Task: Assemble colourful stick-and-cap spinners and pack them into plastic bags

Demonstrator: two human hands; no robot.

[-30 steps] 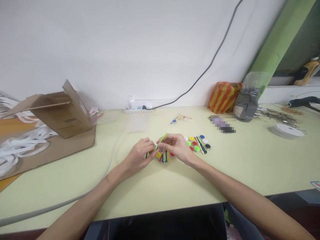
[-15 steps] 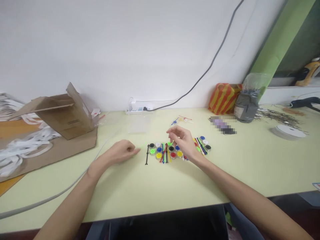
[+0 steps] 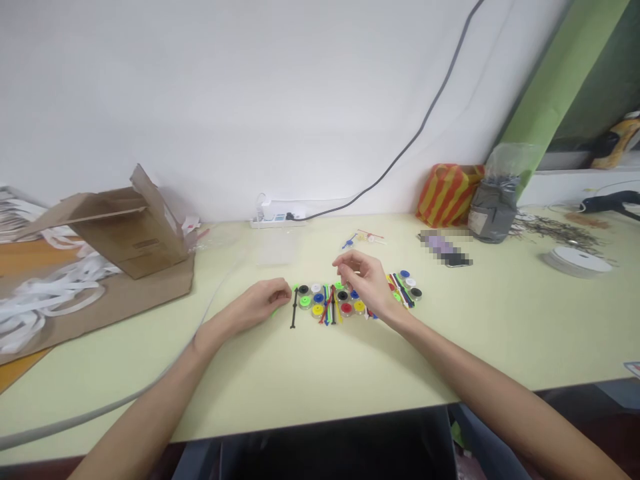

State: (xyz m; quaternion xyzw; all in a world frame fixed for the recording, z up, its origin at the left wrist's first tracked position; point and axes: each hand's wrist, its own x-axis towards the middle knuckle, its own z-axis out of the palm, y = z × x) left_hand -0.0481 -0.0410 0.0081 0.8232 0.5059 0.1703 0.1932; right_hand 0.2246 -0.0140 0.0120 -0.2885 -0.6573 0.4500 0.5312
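My left hand (image 3: 263,301) is closed in a pinch at the left end of a row of small plastic pieces. A thin bright green arrow (image 3: 274,311) shows below its fingers, its middle hidden by them. Just right of the fingertips lies a black arrow (image 3: 294,308). Round clear discs with coloured centres, such as a yellow one (image 3: 318,310) and a red one (image 3: 347,308), lie beside bunches of coloured arrows (image 3: 330,307). My right hand (image 3: 364,280) hovers over the row with curled fingers and covers some pieces; anything between its fingertips cannot be made out.
Behind the row lie a few loose arrows (image 3: 370,237) and a clear plastic sheet (image 3: 277,248). A power strip (image 3: 277,220) sits by the wall. An open cardboard box (image 3: 135,233) and white straps stand left; a striped bag (image 3: 447,193), phone and ribbon spool (image 3: 577,260) are right.
My left hand has moved right to the black arrow, bringing the green arrow with it, and its fingers have drawn together. The right hand has stayed almost in place.
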